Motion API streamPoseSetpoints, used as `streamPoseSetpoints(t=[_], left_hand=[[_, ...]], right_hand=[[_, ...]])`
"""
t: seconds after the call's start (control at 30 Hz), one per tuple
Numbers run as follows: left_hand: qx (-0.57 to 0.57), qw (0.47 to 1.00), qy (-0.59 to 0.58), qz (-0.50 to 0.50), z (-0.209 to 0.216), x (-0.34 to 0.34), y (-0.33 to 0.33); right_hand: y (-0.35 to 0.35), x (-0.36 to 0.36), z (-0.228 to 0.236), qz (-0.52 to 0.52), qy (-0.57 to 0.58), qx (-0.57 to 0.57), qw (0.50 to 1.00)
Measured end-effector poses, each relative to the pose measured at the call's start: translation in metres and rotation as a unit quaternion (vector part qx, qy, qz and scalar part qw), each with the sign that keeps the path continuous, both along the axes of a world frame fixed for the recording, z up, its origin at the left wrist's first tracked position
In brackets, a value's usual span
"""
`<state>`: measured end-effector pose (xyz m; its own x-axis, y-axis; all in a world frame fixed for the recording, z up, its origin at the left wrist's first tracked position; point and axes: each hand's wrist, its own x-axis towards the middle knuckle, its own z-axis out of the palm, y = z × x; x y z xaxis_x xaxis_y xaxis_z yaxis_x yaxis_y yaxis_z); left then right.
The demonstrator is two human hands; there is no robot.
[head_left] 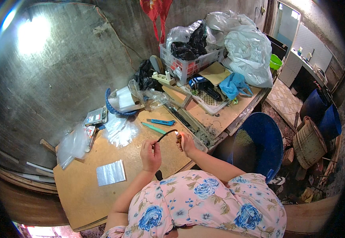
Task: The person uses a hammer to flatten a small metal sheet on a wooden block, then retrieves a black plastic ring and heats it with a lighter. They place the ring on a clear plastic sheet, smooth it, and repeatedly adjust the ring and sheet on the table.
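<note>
My left hand (pixel 151 156) pinches one end of a thin, dark, curved strip (pixel 165 135) above the table. Its other end arches over to my right hand (pixel 187 144), whose fingers are closed round a small brown handle-like piece (pixel 179 139). A bright spot shows at the top of that piece; flame or glint, I cannot tell. Just beyond my hands lie a blue utility knife (pixel 160 122) and a slim green tool (pixel 153 128). A flat stack of clear plastic bags (pixel 111 173) rests left of my left hand.
More clear bags (pixel 121 131) lie at the table's (pixel 85 198) far left, near a blue-rimmed holder (pixel 108 104). A white crate (pixel 188 68) of plastic bags stands at the back, with a power strip (pixel 163 77) beside it. On the right is a big blue tub (pixel 265 139).
</note>
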<state>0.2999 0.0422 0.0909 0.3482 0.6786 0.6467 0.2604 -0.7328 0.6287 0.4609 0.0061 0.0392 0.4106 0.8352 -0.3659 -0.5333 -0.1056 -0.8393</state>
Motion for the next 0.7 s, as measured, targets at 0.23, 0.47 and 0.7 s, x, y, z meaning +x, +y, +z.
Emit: streamPoseSetpoints(t=[0.23,0.47,0.7], left_hand=[[-0.014,1.0,-0.022,-0.002,-0.0017,0.0022,-0.0003],[-0.005,1.0,-0.003,0.0,-0.0011,-0.0006,-0.0007],[-0.009,1.0,-0.025,-0.004,0.0024,0.0018,-0.0031]], right_hand=[[0.0,0.0012,-0.0029,-0.001,-0.008,-0.006,1.0],[0.0002,0.0002,-0.0036,0.0,-0.016,-0.006,1.0],[-0.0015,0.0014,-0.0007,-0.002,0.011,-0.01,1.0]])
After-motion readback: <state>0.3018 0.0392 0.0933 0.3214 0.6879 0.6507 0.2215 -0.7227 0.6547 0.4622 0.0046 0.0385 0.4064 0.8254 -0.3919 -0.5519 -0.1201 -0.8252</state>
